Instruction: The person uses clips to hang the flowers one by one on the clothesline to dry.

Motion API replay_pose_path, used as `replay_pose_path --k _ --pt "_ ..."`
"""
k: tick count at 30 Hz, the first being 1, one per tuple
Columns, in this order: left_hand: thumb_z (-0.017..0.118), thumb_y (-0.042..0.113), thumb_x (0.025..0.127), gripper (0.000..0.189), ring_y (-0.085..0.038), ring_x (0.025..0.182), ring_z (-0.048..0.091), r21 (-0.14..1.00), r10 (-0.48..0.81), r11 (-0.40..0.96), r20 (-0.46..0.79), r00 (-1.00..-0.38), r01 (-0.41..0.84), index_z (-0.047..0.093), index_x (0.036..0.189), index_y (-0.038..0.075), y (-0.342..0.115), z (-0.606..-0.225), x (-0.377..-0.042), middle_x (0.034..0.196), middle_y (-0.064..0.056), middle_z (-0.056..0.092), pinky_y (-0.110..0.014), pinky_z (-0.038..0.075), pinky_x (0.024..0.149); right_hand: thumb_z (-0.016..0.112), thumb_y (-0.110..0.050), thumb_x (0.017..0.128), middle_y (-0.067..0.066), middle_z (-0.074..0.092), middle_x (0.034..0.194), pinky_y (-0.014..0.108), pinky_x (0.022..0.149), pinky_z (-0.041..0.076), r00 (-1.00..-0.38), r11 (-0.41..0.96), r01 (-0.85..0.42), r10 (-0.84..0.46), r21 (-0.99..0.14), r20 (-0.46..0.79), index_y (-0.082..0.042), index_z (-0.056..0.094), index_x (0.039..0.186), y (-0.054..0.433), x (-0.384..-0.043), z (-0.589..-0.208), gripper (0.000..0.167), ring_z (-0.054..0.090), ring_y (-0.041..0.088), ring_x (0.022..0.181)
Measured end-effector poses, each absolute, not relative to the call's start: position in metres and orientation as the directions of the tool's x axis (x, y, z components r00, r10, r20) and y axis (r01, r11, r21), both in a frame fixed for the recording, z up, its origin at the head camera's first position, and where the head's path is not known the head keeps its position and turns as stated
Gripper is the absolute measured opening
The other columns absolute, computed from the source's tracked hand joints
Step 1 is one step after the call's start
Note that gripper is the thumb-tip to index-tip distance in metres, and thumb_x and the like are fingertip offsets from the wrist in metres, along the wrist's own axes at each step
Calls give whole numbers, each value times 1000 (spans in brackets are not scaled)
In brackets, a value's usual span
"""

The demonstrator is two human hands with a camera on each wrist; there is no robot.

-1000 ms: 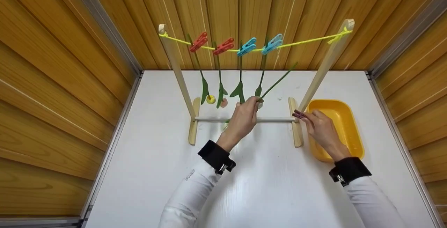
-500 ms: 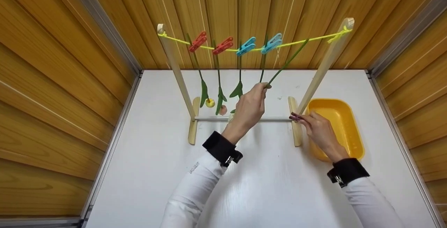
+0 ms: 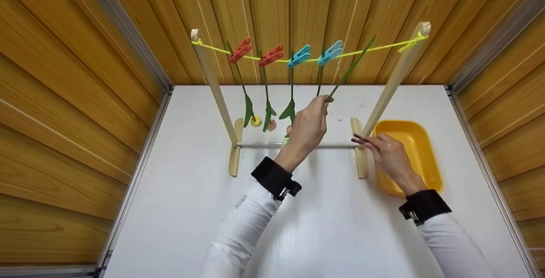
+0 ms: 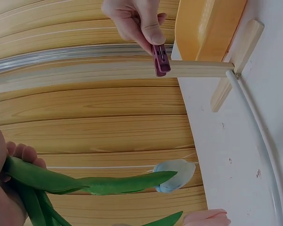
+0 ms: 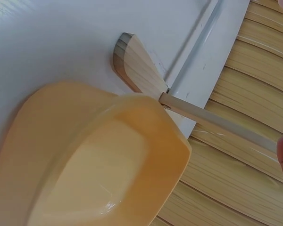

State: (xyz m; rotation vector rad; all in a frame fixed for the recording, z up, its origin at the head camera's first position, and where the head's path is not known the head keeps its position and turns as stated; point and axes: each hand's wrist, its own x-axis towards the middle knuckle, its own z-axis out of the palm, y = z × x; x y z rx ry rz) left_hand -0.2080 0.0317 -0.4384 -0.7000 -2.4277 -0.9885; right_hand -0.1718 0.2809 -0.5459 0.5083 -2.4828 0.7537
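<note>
My left hand (image 3: 304, 124) grips an artificial tulip by its green stem (image 3: 353, 66), whose upper end slants up across the yellow cord (image 3: 385, 47). Its flower head is mostly hidden by the hand; a pale patch shows below it. Between thumb and fingers, my right hand (image 3: 391, 156) pinches a dark purple clothespin (image 4: 161, 60) beside the right post. Several tulips hang head-down from the cord, under two red clothespins (image 3: 271, 55) and two blue clothespins (image 3: 299, 56). In the left wrist view a pale blue tulip (image 4: 177, 175) and a pink tulip (image 4: 208, 218) hang near the left hand.
Wooden posts (image 3: 389, 84) on flat feet carry the cord, joined low down by a white rod (image 3: 336, 145). A yellow plastic bin (image 3: 419, 159) stands on the white table (image 3: 340, 227), right of the stand. Wood-panelled walls (image 3: 64, 120) enclose the sides and back.
My left hand has risen and moved slightly right, bringing the stem's end from below the cord to above it. The right hand with the clothespin has shifted a little left.
</note>
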Motion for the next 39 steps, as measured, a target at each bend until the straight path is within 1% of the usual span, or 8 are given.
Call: replay_pose_path --k 3,9,12,17,24,29,34,39 --pt "37 15 108 27 -11 74 67 529 286 615 542 -790 585 59 120 6 32 -439 -209 91 -4 68 -23 53 64 77 0 82 7 52 71 12 57 30 -782 766 -507 -217 -395 584 4 76 97 280 -174 -542 15 43 11 63" --pt "36 15 109 28 -11 79 68 548 289 605 525 -801 577 59 120 6 32 -439 -211 94 -4 68 -23 55 70 73 4 85 11 50 74 14 58 29 -748 772 -532 -237 -347 620 6 74 102 280 -176 -525 17 42 13 65" --pt "36 16 109 28 -12 78 66 561 287 596 519 -805 575 59 120 7 33 -439 -211 92 -4 68 -24 54 70 71 4 86 11 51 76 14 58 29 -734 771 -541 -238 -336 636 5 74 103 279 -176 -511 17 43 13 65" --pt "37 16 108 27 -12 75 66 575 272 601 506 -819 555 60 120 8 33 -440 -211 90 -3 67 -26 53 68 71 5 86 12 49 73 15 58 26 -696 756 -566 -225 -329 681 6 74 102 275 -178 -487 17 40 13 64" --pt "38 17 108 27 -12 78 66 613 254 600 464 -849 515 61 120 12 35 -441 -212 91 -2 68 -29 52 69 69 4 87 16 52 74 20 61 28 -640 751 -582 -186 -312 745 7 74 102 269 -181 -449 16 42 17 66" --pt "37 17 108 27 -12 76 65 615 260 587 472 -842 526 60 121 10 36 -443 -214 90 -2 67 -26 52 69 68 2 89 20 52 78 25 64 27 -595 756 -582 -147 -298 790 7 73 104 265 -184 -417 17 43 24 68" --pt "34 16 109 29 -11 73 63 618 271 571 479 -835 540 60 121 8 37 -444 -214 90 -5 67 -23 50 66 68 0 89 23 52 78 27 64 27 -542 761 -588 -120 -273 832 6 74 103 258 -188 -383 16 43 26 68" --pt "34 15 109 29 -11 74 63 624 268 573 470 -841 532 60 121 8 38 -444 -214 90 -3 67 -23 51 67 67 -5 92 24 52 80 27 66 28 -528 781 -569 -108 -257 842 5 74 103 253 -193 -352 17 45 27 71"
